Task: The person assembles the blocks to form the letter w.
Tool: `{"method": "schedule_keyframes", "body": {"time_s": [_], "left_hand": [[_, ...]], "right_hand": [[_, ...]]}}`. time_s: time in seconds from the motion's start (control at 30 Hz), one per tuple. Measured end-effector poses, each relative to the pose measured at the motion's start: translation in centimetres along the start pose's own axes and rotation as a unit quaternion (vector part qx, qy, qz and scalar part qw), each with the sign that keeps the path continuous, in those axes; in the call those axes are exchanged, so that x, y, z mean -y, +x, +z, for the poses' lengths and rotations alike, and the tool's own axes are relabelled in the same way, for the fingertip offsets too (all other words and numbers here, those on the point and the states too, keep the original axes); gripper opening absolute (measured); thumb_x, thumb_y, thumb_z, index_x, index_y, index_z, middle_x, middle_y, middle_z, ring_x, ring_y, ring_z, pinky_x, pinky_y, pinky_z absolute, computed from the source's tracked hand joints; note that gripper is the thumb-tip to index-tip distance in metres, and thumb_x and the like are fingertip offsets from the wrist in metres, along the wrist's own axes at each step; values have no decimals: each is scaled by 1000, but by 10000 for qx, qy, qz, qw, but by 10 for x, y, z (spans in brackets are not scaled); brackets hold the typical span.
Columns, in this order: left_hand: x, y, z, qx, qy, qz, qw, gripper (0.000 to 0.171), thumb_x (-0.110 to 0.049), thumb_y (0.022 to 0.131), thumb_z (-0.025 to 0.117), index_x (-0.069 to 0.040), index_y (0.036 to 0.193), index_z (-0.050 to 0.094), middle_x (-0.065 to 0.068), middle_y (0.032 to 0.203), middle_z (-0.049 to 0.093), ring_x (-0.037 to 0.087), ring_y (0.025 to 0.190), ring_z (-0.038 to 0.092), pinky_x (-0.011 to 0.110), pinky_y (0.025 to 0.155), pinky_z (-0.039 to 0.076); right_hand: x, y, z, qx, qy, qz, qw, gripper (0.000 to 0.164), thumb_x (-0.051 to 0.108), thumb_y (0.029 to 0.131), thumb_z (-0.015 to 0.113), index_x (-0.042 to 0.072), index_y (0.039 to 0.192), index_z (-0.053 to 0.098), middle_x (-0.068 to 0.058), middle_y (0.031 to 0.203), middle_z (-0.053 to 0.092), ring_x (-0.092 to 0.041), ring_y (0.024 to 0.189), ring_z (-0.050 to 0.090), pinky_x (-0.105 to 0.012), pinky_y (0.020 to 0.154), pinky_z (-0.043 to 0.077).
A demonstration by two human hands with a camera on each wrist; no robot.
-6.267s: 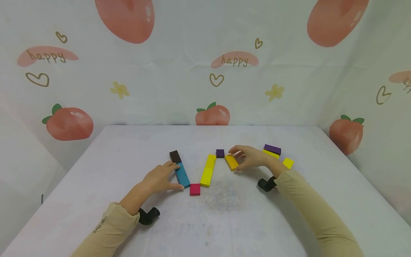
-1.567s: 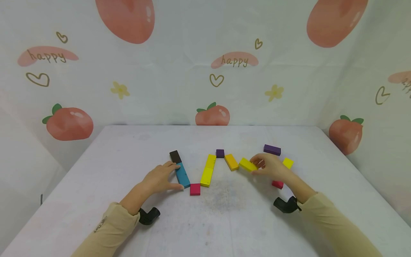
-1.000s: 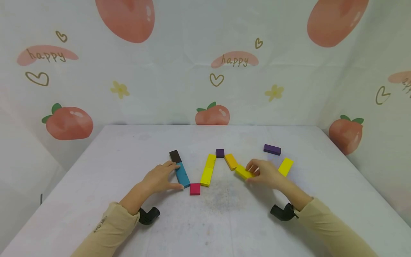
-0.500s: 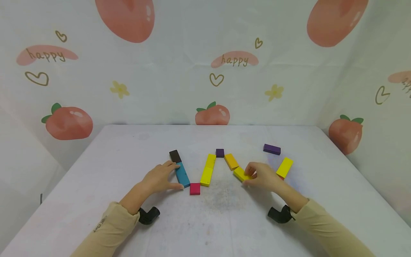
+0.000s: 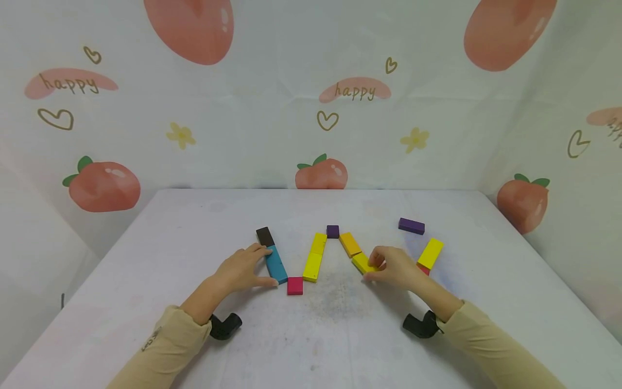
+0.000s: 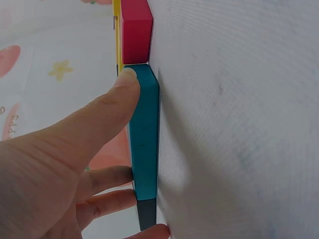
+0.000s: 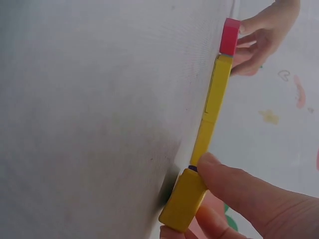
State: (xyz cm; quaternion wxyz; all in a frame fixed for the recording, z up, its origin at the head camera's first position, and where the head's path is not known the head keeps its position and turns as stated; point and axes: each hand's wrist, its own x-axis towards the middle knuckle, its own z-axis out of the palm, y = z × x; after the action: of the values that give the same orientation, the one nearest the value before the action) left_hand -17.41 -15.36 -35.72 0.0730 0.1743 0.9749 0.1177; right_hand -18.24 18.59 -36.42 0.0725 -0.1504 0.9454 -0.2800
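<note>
My right hand (image 5: pixel 396 266) pinches a yellow block (image 5: pixel 362 263) between thumb and fingertips, low over the table. Its far end meets or nearly meets an orange-yellow block (image 5: pixel 350 245). The right wrist view shows the held yellow block (image 7: pixel 183 199) under the thumb. My left hand (image 5: pixel 243 270) rests beside a blue block (image 5: pixel 276 265), its thumb at the near end and fingers spread toward the black block (image 5: pixel 265 236). From there the zigzag row runs on through a pink-red block (image 5: pixel 295 286), two yellow blocks (image 5: pixel 315 257) and a small purple block (image 5: pixel 332 232).
To the right lie a long purple block (image 5: pixel 411 226) and a yellow block (image 5: pixel 430 253), with a red block (image 5: pixel 424 268) partly hidden near my right wrist. The white table (image 5: pixel 311 346) backs onto a printed cloth (image 5: pixel 252 119). A black device sits at each wrist.
My right hand has brought the yellow block from the right-hand pile leftward and nearer, turning it against the orange-yellow block's near end. The left hand stays put.
</note>
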Motion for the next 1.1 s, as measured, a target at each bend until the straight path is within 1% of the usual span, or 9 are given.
{"method": "schedule_keyframes", "body": {"time_s": [0.13, 0.23, 0.37, 0.5, 0.6, 0.73, 0.93, 1.1], "left_hand": [[0, 0, 0, -8, -4, 13, 10000, 77, -46, 75, 73, -2, 133, 48, 24, 139, 43, 44, 118, 49, 53, 95, 46], [0, 0, 0, -5, 0, 21, 10000, 77, -46, 75, 73, -2, 133, 48, 24, 140, 43, 43, 118, 49, 53, 96, 46], [0, 0, 0, -10, 9, 34, 10000, 78, -47, 74, 73, -3, 133, 49, 24, 139, 44, 43, 118, 49, 53, 96, 46], [0, 0, 0, -19, 5, 39, 10000, 78, -47, 74, 74, -3, 133, 49, 24, 139, 44, 43, 118, 50, 53, 95, 46], [0, 0, 0, -9, 2, 23, 10000, 77, -46, 75, 73, -3, 133, 48, 24, 140, 43, 43, 118, 50, 53, 96, 46], [0, 1, 0, 2, -10, 4, 10000, 78, -47, 75, 73, -3, 134, 48, 23, 140, 43, 43, 119, 49, 53, 96, 46], [0, 0, 0, 2, 10, -2, 10000, 77, -46, 75, 73, -2, 134, 48, 24, 140, 43, 44, 118, 49, 53, 96, 46], [0, 0, -1, 12, 0, -22, 10000, 77, -46, 75, 73, -3, 134, 48, 23, 141, 42, 44, 119, 49, 53, 96, 46]], "right_hand": [[2, 0, 1, -9, 119, 23, 9999, 31, 25, 73, 79, 6, 83, 57, -5, 80, 61, -14, 72, 55, -22, 62, 47], [2, 0, 1, 48, 222, 69, 9997, 32, 25, 73, 79, 6, 84, 56, -6, 82, 61, -15, 73, 58, -23, 63, 48], [-1, -1, -2, 167, 284, 139, 9994, 33, 26, 74, 78, 6, 89, 57, -7, 87, 61, -16, 79, 61, -26, 69, 52], [-3, -2, -5, 270, 242, 224, 9991, 37, 26, 75, 78, 6, 97, 56, -7, 91, 62, -17, 82, 61, -31, 73, 54], [-4, -3, -5, 370, 196, 276, 9987, 39, 27, 75, 77, 5, 101, 56, -6, 89, 63, -16, 80, 59, -30, 72, 53], [-4, -2, -3, 460, 146, 339, 9983, 39, 26, 76, 77, 6, 103, 57, -5, 86, 63, -15, 78, 58, -28, 70, 53], [-3, -1, -2, 449, 99, 370, 9983, 39, 27, 77, 76, 7, 105, 57, -4, 85, 62, -15, 77, 56, -27, 69, 51], [-3, -2, -2, 440, 127, 275, 9986, 40, 27, 77, 76, 5, 104, 57, -5, 85, 61, -15, 75, 56, -26, 68, 51]]}}
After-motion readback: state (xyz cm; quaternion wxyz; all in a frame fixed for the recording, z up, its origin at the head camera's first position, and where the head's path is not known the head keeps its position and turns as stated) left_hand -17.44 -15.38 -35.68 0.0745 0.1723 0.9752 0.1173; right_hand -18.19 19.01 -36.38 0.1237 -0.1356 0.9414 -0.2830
